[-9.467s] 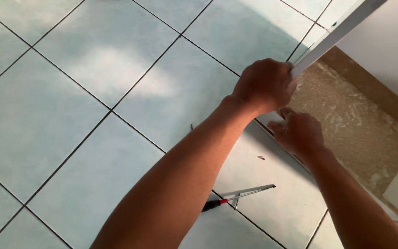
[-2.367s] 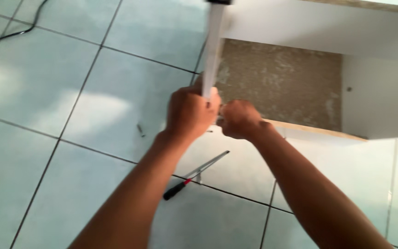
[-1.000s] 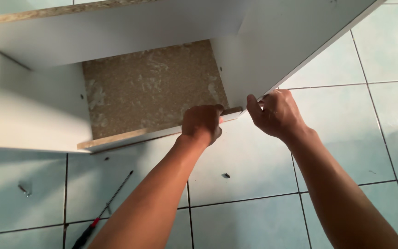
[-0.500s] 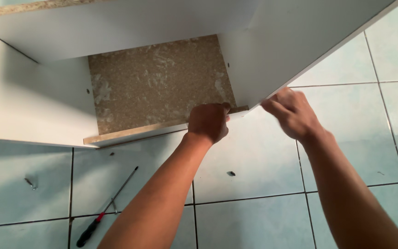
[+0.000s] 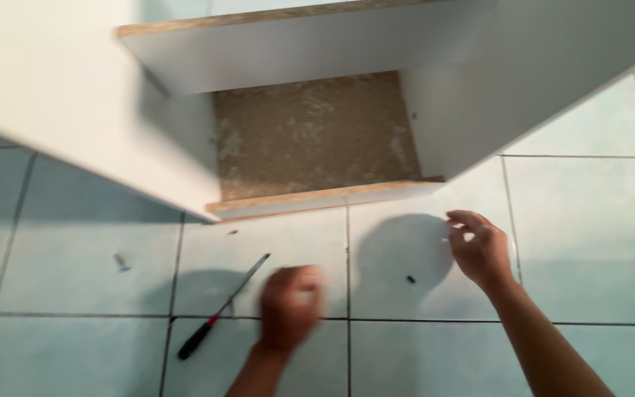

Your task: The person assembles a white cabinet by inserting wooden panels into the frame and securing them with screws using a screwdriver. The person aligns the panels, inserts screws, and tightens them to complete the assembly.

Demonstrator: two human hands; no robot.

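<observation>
A white box-shaped cabinet (image 5: 310, 51) with a raw chipboard back panel (image 5: 310, 136) lies on the pale blue tiled floor (image 5: 582, 242). My left hand (image 5: 292, 305) is blurred in motion above the floor, just right of a screwdriver (image 5: 222, 305) with a black and red handle. Whether this hand holds anything cannot be made out. My right hand (image 5: 479, 246) hovers below the cabinet's front right corner, apart from it, its fingers loosely curled with a gap between thumb and forefinger. A small dark screw (image 5: 410, 279) lies between the two hands.
Another screw (image 5: 120, 261) lies on the tile at the left, and a tiny dark piece (image 5: 233, 232) sits just under the cabinet's front edge (image 5: 325, 198). The cabinet's left side panel (image 5: 75, 110) juts out toward me.
Both hands have let go of the cabinet's front edge and dropped toward the floor. The left hand has moved down and left toward the screwdriver.
</observation>
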